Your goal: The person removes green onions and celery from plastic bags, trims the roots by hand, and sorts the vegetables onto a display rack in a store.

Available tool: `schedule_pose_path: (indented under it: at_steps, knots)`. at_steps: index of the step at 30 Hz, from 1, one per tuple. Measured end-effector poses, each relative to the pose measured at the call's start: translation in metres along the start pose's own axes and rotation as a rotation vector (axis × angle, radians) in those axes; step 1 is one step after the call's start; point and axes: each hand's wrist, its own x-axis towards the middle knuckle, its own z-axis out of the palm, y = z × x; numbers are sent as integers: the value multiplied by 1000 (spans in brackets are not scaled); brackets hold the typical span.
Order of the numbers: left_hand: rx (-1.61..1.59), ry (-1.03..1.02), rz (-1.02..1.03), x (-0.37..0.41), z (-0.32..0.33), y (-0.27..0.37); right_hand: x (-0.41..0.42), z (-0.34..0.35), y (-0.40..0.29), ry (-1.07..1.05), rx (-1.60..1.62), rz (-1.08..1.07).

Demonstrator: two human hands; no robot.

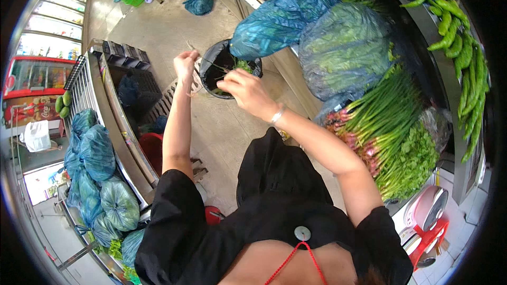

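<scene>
My left hand (pixel 185 64) is raised at the left side of a bin (pixel 204 76) lined with a black plastic bag. Its fingertips pinch a thin pale stalk (pixel 190 46). Over the bin's near rim hangs my right hand (pixel 246 92), a silver bracelet on its wrist. The right fingers are bent close together, and whether they grip anything is hard to make out. A thin green stem stretches between the hands across the bin mouth. Leafy green scraps (pixel 242 64) show inside the bin, partly behind the right hand.
Blue plastic bags (pixel 273 19) of vegetables overhang the bin from the right counter. Beside them lie spring onions (pixel 380 111), leafy herbs (pixel 412 162) and green peppers (pixel 467 59). Tied bags (pixel 97 154) fill the left rack. A dark blue bag (pixel 199 3) sits on the floor ahead.
</scene>
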Motion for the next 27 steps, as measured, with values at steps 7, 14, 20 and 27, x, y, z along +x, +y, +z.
schedule_pose_path:
  at_steps: [7,14,20,27]
  knots:
    - [109,-157,-401,25,-8,-30,-7,70,91,-212,-123,322]
    - [545,293,59,25,12,-45,-81,-12,13,-350,73,520]
    - [240,67,1038,-108,105,110,-137,-194,-48,-297,-420,644]
    - [334,-1246,506,-258,244,126,-199,-257,-8,-343,-593,815]
